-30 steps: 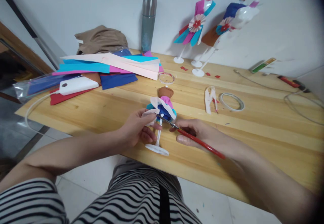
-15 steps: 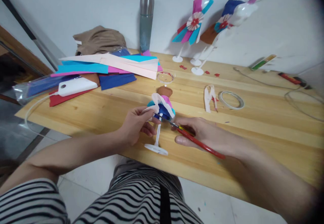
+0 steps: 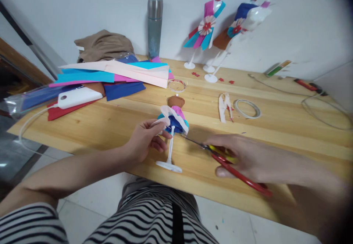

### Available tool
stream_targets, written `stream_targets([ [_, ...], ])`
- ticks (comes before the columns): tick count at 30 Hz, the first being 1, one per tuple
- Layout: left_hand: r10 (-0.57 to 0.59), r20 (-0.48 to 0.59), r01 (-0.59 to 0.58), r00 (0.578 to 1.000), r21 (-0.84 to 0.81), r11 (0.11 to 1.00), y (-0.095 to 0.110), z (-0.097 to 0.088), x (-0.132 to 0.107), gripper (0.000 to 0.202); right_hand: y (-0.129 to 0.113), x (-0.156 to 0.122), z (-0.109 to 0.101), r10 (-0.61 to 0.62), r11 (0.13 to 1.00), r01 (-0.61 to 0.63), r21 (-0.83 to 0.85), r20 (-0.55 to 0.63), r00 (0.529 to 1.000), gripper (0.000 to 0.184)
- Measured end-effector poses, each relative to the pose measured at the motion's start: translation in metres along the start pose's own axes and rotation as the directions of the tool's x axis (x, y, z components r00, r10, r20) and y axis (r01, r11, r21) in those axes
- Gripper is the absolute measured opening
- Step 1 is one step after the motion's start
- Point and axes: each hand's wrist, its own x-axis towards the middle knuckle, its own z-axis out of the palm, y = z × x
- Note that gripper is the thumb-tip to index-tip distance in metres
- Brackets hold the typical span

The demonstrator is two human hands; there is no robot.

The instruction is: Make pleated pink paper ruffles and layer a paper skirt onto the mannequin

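A small dress form lies on the table, its white stand (image 3: 171,146) and round base toward me. Its paper dress (image 3: 175,113) has a brown bodice, a pink waist and a blue, turquoise and pale pink skirt. My left hand (image 3: 147,137) pinches the edge of the pale pink paper at the skirt's left side. To the right of the stand, my right hand (image 3: 239,155) grips scissors (image 3: 231,169) with red handles and yellow inner parts. Their blades point left, near the skirt's lower right edge and apart from my left hand.
Coloured paper sheets (image 3: 140,73), a white corded device (image 3: 79,96) and brown cloth (image 3: 104,45) lie at left. Behind stand a flask (image 3: 154,29) and several dress forms (image 3: 206,25). A roll of tape (image 3: 247,108), a pale paper strip (image 3: 224,108) and a cable (image 3: 275,86) are at right.
My right hand has drawn the scissors away from the skirt, to the right and toward me. My left hand still pinches the pale paper. The whole view has shifted slightly.
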Motion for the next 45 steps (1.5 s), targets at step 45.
stream_targets([
  [45,0.537,0.473,-0.572,0.698,0.820,0.021,0.020,0.017,0.018,0.025,-0.033,0.071,0.078,0.253,0.140,-0.058,0.988,0.021,0.967,0.035],
])
